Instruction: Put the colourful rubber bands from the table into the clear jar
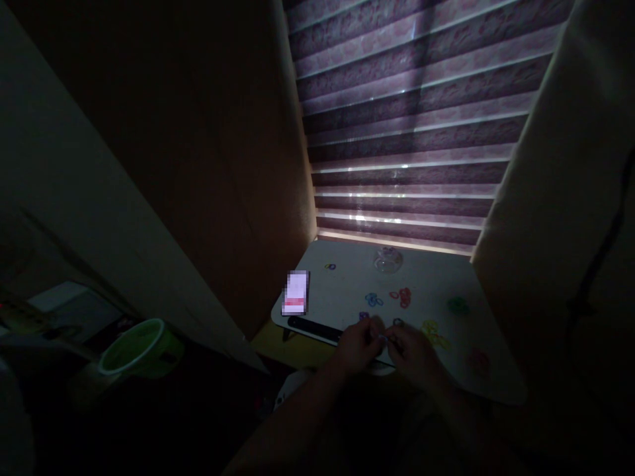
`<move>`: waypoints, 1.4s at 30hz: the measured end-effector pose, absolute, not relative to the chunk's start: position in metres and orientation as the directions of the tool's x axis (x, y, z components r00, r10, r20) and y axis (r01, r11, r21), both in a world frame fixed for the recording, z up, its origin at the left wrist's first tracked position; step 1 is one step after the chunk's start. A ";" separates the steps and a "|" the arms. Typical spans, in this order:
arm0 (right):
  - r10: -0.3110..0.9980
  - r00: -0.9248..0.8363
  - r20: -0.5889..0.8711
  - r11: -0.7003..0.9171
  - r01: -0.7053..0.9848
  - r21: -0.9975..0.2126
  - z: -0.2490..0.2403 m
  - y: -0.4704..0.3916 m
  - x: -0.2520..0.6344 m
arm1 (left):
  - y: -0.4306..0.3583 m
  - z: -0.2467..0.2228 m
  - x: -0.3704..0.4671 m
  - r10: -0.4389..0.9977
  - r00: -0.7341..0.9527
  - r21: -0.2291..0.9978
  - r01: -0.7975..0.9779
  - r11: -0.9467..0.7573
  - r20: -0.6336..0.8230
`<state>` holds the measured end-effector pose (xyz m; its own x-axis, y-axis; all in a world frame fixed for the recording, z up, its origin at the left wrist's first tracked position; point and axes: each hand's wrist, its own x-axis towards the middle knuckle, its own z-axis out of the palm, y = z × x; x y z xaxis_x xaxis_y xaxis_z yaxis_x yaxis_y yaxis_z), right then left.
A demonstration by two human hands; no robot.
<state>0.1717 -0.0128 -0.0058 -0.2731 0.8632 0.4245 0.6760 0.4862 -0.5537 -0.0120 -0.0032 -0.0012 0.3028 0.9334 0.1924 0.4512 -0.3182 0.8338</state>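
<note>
Close together over the front edge of a white table [342, 291], my left hand [358, 344] and my right hand [411, 347] have their fingers pinched. Something small and pale shows between the fingertips, too dim to name. Around them lie small coloured loops, like elastic bands, sorted by colour: purple loops [364, 316] by my left fingers, blue loops [374, 300] and red loops [404, 297] farther back. Yellow loops [435, 334] lie just right of my right hand, with green loops [459, 305] and a dim reddish pile [479, 359] beyond.
A lit phone [296, 293] lies at the table's left edge, near a long black bar [315, 329]. At the back stand a clear round container [387, 260] and a few loops [330, 267]. Window blinds [401, 132] rise behind. A green bucket [143, 350] is lower left.
</note>
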 end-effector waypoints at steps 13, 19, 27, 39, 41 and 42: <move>0.865 -0.255 0.432 0.466 0.726 -0.505 -0.007 -0.011 0.171 | -0.004 -0.001 -0.013 0.917 0.328 0.866 0.363 -0.344 0.227; 0.871 -0.250 0.423 0.456 0.729 -0.510 -0.007 -0.012 0.170 | -0.002 -0.001 -0.013 0.913 0.351 0.882 0.338 -0.329 0.206; 0.861 -0.264 0.434 0.481 0.697 -0.532 -0.005 -0.015 0.172 | -0.006 0.008 -0.013 0.926 0.326 0.847 0.421 -0.324 0.193; 0.866 -0.274 0.419 0.482 0.683 -0.548 -0.010 -0.010 0.172 | -0.001 0.001 -0.012 0.923 0.329 0.814 0.468 -0.343 0.200; 0.872 -0.275 0.405 0.473 0.687 -0.552 -0.009 -0.010 0.172 | -0.002 0.002 -0.012 0.923 0.334 0.813 0.472 -0.340 0.192; 0.876 -0.276 0.396 0.467 0.690 -0.553 -0.008 -0.010 0.172 | -0.002 0.003 -0.013 0.924 0.333 0.813 0.475 -0.336 0.187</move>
<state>0.1718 -0.0103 -0.0081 -0.2757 0.8759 0.3959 0.6900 0.4671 -0.5530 -0.0126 -0.0023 0.0026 0.3327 0.9243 0.1871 0.4754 -0.3357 0.8132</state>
